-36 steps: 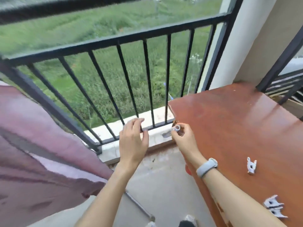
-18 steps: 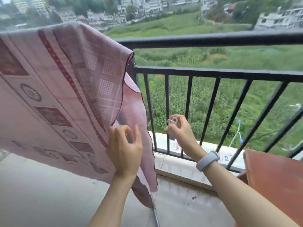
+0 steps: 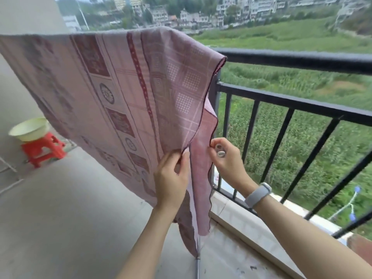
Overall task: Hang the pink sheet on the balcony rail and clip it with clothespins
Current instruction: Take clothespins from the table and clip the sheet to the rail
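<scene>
Pink sheet (image 3: pixel 120 93) edge hangs vertically, pinched in the left hand (image 3: pixel 171 178); just right of it the right hand (image 3: pixel 227 160) grips a clothespin (image 3: pixel 220 151).

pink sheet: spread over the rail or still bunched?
Spread. The pink patterned sheet drapes over the black metal balcony rail, hanging flat; the left hand pinches its side edge.
</scene>
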